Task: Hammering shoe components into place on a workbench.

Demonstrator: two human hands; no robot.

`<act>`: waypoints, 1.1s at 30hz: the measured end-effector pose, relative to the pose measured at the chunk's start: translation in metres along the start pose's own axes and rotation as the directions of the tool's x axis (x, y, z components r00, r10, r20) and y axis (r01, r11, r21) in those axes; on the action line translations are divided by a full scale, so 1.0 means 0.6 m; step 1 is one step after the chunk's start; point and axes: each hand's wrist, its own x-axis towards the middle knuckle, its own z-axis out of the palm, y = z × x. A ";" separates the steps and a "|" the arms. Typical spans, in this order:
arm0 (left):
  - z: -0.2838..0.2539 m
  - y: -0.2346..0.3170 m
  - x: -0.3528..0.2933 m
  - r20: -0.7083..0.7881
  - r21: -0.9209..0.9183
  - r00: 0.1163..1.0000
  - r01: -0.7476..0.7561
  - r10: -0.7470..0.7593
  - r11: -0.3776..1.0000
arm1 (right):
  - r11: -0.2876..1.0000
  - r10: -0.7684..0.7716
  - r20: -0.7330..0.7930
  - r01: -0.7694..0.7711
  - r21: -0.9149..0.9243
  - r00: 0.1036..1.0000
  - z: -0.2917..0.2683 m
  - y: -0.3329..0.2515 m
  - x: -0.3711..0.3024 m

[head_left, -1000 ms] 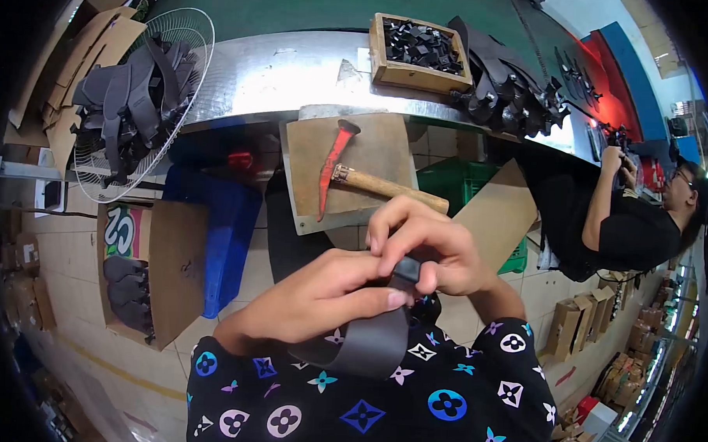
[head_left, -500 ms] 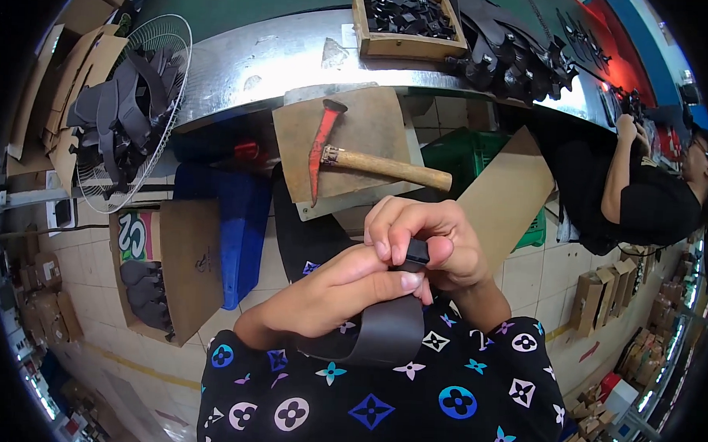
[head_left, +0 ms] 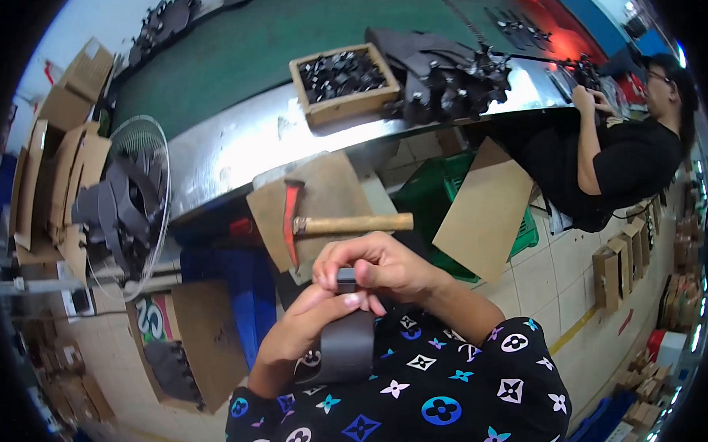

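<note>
Close to my body, a wide dark grey strap (head_left: 348,349) bends in a curve below my fingers. My left hand (head_left: 302,319) is closed round its upper part, the thumb lying along it. From above, my right hand (head_left: 391,267) pinches a small black plastic clip (head_left: 346,278) at the strap's top end; its fingers partly cover how the two join. Just beyond my hands, a hammer (head_left: 346,223) with a red head and wooden handle lies on a worn brown board (head_left: 336,181); neither hand touches it.
On the metal-edged bench stand a wooden box (head_left: 352,109) of small black parts and a pile of dark straps (head_left: 444,88). At left is a wire basket (head_left: 166,207) of straps. Cardboard (head_left: 483,214) leans over a green crate (head_left: 529,236). A co-worker (head_left: 637,161) sits at right.
The view has swung, so the bench, box and basket appear lower, and my hands and the hammer further left. Both hands keep their hold on the strap and clip.
</note>
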 end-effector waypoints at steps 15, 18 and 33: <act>-0.360 0.192 -0.165 -0.240 0.889 -0.225 0.341 0.944 0.307 | -0.273 -0.775 -0.238 -0.650 -0.710 0.586 -0.398 -0.365 0.004; -0.476 0.222 -0.251 -0.289 0.833 -0.180 0.436 0.940 0.340 | -0.320 -0.681 -0.261 -0.599 -0.734 0.684 -0.430 -0.352 0.021; -0.298 0.152 -0.168 -0.194 0.976 -0.010 0.095 0.981 0.195 | -0.278 -0.691 -0.171 -0.476 -0.834 0.702 -0.454 -0.352 0.010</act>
